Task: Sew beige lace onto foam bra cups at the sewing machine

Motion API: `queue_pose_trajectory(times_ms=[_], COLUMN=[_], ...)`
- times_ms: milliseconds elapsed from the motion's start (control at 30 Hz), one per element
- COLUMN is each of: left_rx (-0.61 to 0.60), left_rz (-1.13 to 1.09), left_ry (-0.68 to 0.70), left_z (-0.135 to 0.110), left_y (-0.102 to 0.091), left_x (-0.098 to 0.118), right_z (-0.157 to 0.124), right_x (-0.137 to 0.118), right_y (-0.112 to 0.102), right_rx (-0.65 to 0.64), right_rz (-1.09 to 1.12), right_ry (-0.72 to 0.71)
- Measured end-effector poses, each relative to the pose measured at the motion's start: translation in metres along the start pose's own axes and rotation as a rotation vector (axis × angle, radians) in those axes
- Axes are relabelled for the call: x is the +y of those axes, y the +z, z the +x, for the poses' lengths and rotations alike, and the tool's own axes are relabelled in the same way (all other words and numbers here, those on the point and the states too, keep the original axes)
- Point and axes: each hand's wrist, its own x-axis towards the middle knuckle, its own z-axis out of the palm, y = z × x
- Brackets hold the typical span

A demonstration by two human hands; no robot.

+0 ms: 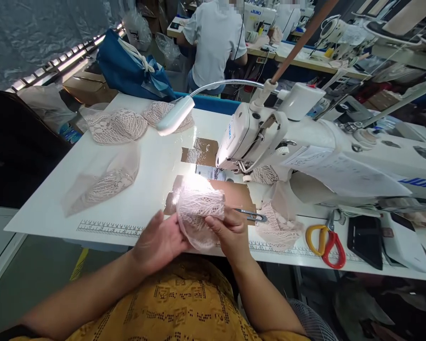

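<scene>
A pale pink lace bra cup [202,213] with a sheer mesh edge is in front of me, its upper part washed out by the lamp. My right hand [232,232] pinches its right side between thumb and fingers. Against the cup's left side lies my left hand [163,237], palm turned up, fingers stretched and thumb apart. Grey thread snips [255,216] stick out beside my right fingers; whether that hand holds them I cannot tell. Beyond the cup is the needle area of a white sewing machine [241,137].
More lace pieces [115,125] lie on the left of the white table [156,166], and another lace piece [279,225] on the right. Scissors [326,241] and a black phone [365,240] are farther right. A lamp [175,115] overhangs. A person [213,42] sits beyond.
</scene>
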Motion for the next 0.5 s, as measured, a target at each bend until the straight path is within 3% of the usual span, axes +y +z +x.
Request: queue_pose_trajectory(times_ms=[100,200,267,333,400,433,500], left_rx=[0.090,0.198,0.168,-0.010,-0.329,-0.539,-0.706], left_rz=[-0.016,-0.033,0.002,0.095,0.221,0.287,0.484], left_ry=[-0.025,-0.007,-0.005,-0.037,-0.116,-0.177,-0.125], left_z=[0.006,0.009,0.006,-0.003,-0.015,-0.021,-0.031], left_y=[0.012,0.013,0.006,-0.007,-0.021,-0.026,-0.030], left_x=[-0.008,-0.012,-0.012,-0.007,0.007,0.017,0.041], right_z=[0.002,0.003,0.005,0.007,0.009,0.010,0.012], right_x=[0.000,0.003,0.003,0.003,0.000,-0.001,-0.005], right_y=[0.011,0.016,0.015,0.012,0.007,0.004,0.001], right_rx=[-0.049,0.048,0.140,0.204,0.227,0.208,0.075], right_rz=[-0.007,0.191,0.366,0.470,0.491,0.478,0.387], right_ry=[0.019,0.125,0.217,0.271,0.295,0.306,0.307])
